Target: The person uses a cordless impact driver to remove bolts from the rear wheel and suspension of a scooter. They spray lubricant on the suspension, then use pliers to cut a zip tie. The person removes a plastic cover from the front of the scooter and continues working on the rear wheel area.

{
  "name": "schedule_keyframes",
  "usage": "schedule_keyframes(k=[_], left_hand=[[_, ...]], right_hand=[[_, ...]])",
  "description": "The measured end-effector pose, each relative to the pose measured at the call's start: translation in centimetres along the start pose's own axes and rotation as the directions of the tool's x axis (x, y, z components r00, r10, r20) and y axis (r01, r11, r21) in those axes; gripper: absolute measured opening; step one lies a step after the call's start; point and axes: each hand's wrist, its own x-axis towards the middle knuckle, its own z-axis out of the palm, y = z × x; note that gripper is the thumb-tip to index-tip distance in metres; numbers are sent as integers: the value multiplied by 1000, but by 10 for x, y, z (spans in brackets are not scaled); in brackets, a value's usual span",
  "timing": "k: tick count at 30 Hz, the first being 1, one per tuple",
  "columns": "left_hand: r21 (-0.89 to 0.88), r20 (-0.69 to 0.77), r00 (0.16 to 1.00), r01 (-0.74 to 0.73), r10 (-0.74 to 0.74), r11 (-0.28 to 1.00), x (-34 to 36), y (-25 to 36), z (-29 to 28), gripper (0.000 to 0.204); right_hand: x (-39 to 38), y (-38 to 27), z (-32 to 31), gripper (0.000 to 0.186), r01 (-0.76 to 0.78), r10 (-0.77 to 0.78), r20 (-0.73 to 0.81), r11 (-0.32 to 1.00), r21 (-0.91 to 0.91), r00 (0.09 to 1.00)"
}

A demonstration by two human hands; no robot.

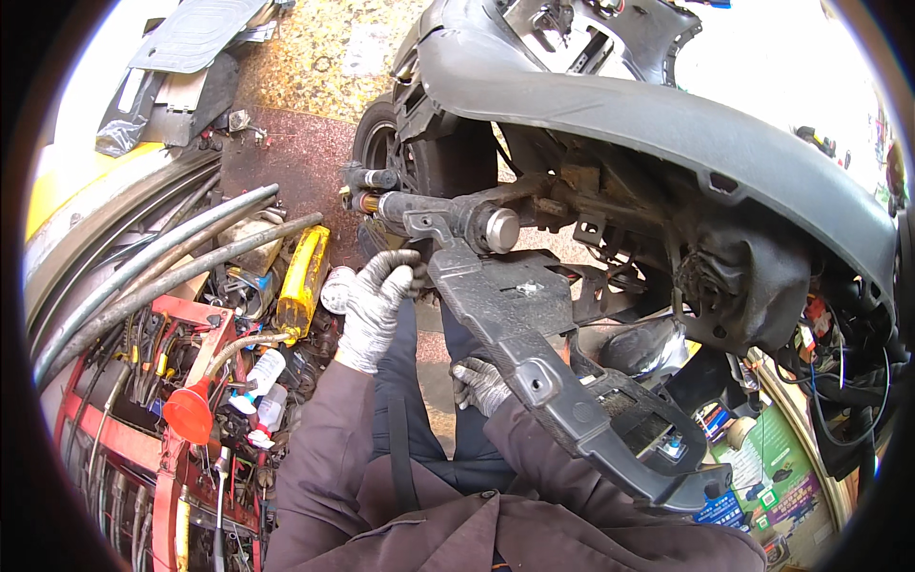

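A long black plastic bracket (534,377) slants from the middle of the view down to the lower right, its far end against a black cylinder with a silver end cap (501,231). Just left of the bracket's far end is my left hand (375,310), in a grey-white glove, fingers bent inward; anything in the fingertips is too small to make out. My right hand (482,385), gloved too, lies lower, beside the bracket's near edge in front of my thigh. Its fingers are curled and what they hold, if anything, is hidden. The bracket overlaps my right forearm.
A large dark bumper cover (610,100) arches over the right, with a wheel (379,143) behind it. On the left, a red metal rack (105,357) holds tools, near grey pipes (181,272), a yellow bottle (305,281) and an orange funnel (189,412). Printed cardboard (777,467) lies lower right.
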Motion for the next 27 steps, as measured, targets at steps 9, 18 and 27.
schedule_keyframes(k=[9,18,27], left_hand=[[-134,-64,966,239,-250,962,-43,-70,-4,18],[-23,-138,946,294,-295,955,-65,-101,-1,17],[236,-55,897,-414,438,879,11,24,-4,31]], right_hand=[[6,-6,14,12,-53,33,-110,982,-181,993],[0,-18,30,18,-128,108,-132,979,-159,985],[4,-20,39,13,-144,118,-160,976,-161,980]])
